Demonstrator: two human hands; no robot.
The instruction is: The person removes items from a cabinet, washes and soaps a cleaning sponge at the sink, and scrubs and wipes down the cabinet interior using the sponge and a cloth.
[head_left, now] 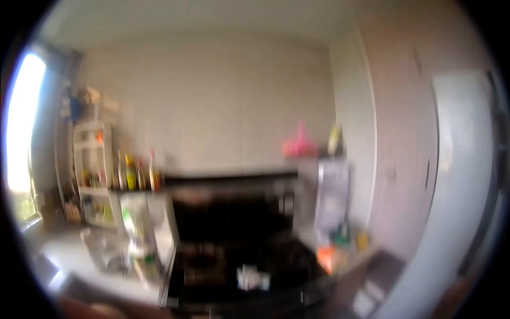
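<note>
The view is strongly blurred. A skin-toned patch at the bottom left edge looks like part of my left hand (93,309), below the pale counter; its fingers cannot be made out. Near the bottom right edge, a dim brownish patch seems to be part of my right hand (452,299), low beside a pale upright surface, also without clear fingers. Whether either holds anything is hidden. Between them stands a black stove (223,290) with a small white item (252,278) on it. A white and green package (139,226) is on the counter left of the stove.
Bottles (130,173) line a ledge beside a white shelf rack (93,154). A bright window (24,122) is at far left. Right of the stove are an orange item (330,259) and a grey-white panel (333,196); a pink object (300,144) sits above. Tall cabinets (401,149) stand right.
</note>
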